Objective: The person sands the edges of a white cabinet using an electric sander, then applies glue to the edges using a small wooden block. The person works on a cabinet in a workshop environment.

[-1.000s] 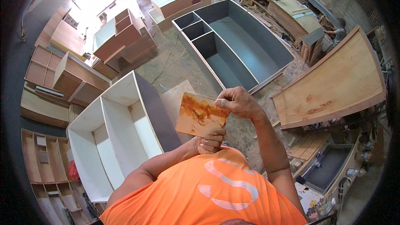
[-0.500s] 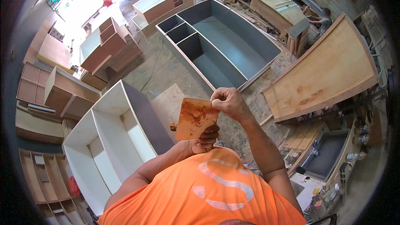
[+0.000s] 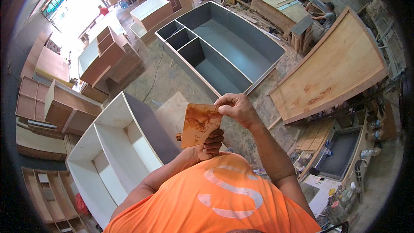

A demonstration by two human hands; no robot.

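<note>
Held up over my orange shirt is a thin tan board [image 3: 196, 125], smeared with orange-brown stains. My left hand [image 3: 210, 144] grips it from below, fingers wrapped at its lower right. My right hand [image 3: 235, 111] pinches its upper right corner between thumb and curled fingers. A small brown lump [image 3: 178, 136] shows just left of the board, too small to identify. Beyond my hands, a pale loose panel [image 3: 168, 108] lies low beside a white cabinet.
The white shelved cabinet [image 3: 112, 155] is at lower left, a dark-lined cabinet [image 3: 224, 47] ahead, a large wooden panel [image 3: 327, 73] at right. Unfinished carcasses [image 3: 146, 11] stand behind. A cluttered workbench [image 3: 286, 6] has a person [image 3: 327, 17] beside it; another person [image 3: 103, 11] is by the bright doorway.
The board has turned a little more edge-on and dropped slightly, both hands still on it. The brown lump now shows at its left. The surroundings have shifted leftward in view.
</note>
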